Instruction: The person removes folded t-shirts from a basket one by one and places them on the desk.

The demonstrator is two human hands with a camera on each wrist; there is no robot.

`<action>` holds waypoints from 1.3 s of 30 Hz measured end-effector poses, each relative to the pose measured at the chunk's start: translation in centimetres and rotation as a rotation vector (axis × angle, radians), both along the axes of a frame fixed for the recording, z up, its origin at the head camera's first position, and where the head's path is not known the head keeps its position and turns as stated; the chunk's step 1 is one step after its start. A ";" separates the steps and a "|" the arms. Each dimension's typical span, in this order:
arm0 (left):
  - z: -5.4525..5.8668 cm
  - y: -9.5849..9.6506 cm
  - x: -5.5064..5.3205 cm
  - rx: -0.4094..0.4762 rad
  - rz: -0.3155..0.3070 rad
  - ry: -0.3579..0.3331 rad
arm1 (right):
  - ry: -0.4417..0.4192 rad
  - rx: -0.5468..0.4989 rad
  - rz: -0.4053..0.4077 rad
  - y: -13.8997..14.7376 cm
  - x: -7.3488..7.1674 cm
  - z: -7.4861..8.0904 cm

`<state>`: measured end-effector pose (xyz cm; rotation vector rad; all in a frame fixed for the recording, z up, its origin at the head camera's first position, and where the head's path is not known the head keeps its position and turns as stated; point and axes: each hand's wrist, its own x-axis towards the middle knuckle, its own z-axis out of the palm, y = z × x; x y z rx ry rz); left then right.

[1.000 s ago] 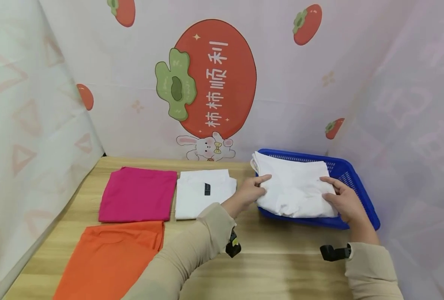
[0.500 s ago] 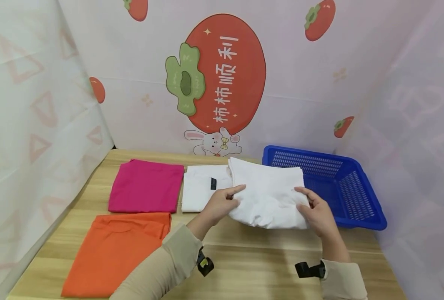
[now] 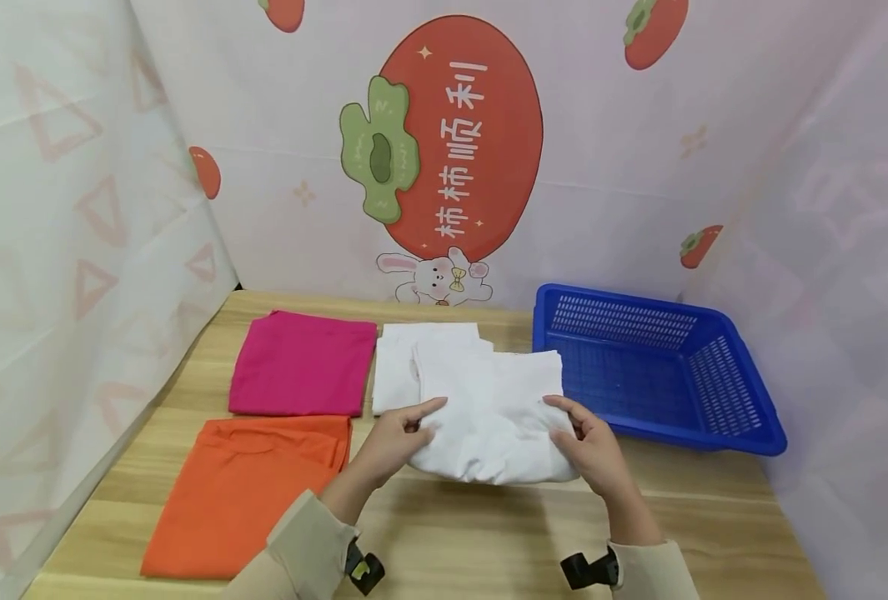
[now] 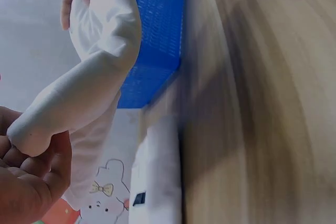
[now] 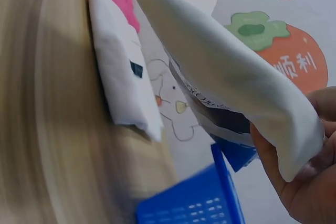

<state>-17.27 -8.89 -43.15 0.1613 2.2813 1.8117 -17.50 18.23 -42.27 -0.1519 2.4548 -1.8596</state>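
Observation:
Held up in front of me is a folded white T-shirt (image 3: 496,425), close over the table. My left hand (image 3: 391,446) pinches its left side, and my right hand (image 3: 595,450) pinches the right side, thumbs toward me. Its thick folded edge (image 4: 79,90) sags between the hands in the left wrist view. Dark print with lettering (image 5: 226,118) shows on its underside in the right wrist view. Behind it, partly covered, lies another folded white garment (image 3: 398,358); its black label (image 5: 136,68) is visible from the right wrist.
A blue perforated basket (image 3: 627,302) stands at the back right. Folded magenta cloth (image 3: 304,362) lies at the back left, with a folded orange T-shirt (image 3: 241,500) in front of it. Printed fabric walls (image 3: 609,183) enclose the wooden table (image 3: 481,542).
Both hands have carried the white T-shirt from over the blue basket leftward and toward me. The basket's inside has come into view, and the T-shirt now overlaps the other white garment.

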 end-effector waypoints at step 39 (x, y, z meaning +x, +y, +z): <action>-8.5 -6.2 8.2 -0.073 0.170 -0.068 | -0.309 -0.114 0.172 -3.6 5.2 -9.1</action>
